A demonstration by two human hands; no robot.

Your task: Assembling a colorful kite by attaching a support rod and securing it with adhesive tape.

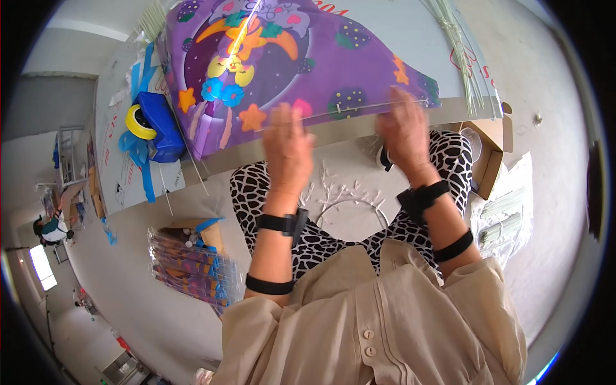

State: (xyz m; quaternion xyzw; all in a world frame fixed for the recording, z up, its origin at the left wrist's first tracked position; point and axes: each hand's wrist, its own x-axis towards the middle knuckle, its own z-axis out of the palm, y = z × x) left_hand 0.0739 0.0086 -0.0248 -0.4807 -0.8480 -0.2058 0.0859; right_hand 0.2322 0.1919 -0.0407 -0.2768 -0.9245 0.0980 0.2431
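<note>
A purple kite (314,77) printed with a sleeping cartoon animal, stars and an orange moon lies over the near part of a table. Along its near edge runs a thin white rod (346,110). My left hand (289,151) is over that edge left of the middle, fingers stretched out away from me and slightly blurred. Farther right, my right hand (405,131) is over the same edge near the kite's right corner, its fingers extended too and smeared by motion. Neither hand visibly holds anything; whether the fingertips touch the rod I cannot tell.
A blue tape dispenser (157,127) with yellow core sits left of the kite. Thin pale rods (459,58) lie at the table's right end. Below are a cardboard box (491,160), bagged rods (504,215), packed colourful film (192,269) and a white ring with twiggy pieces (353,204).
</note>
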